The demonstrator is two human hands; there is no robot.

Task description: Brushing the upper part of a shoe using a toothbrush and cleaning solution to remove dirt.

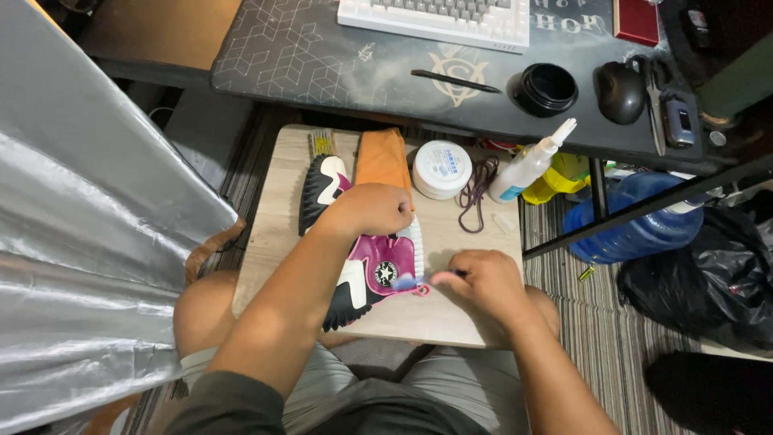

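Silver sheet (88,225): a shiny reflective sheet hangs along the left side, beside the small wooden table (274,242).
Shoe (358,242): a magenta, black and white high-top sneaker lies on its side on the table, running from the back left corner toward the front edge, with a round white star patch facing up.
Left hand (372,209): closed into a loose fist, pressing down on the upper part of the shoe to pin it flat.
Orange cloth (382,157): folded at the table's back edge, just behind the left hand.
White tub (442,168): a round lidded tub at the back edge, right of the cloth.
Laces (477,192): dark purple laces lie loose beside the tub.
Spray bottle (530,163): white, tilted, at the back right corner.
Right hand (483,278): fingers curled tight around a pink-handled brush (431,279), near the front right corner; its blurred head touches the shoe beside the star patch.
Doing it well: judging by the blur, short light strokes suit this, with firm pressure from the pinning hand so the shoe cannot slide.
Desk (322,56): a dark desk stands behind the table, carrying a white keyboard (439,18), black cup (544,89) and mouse (619,91).
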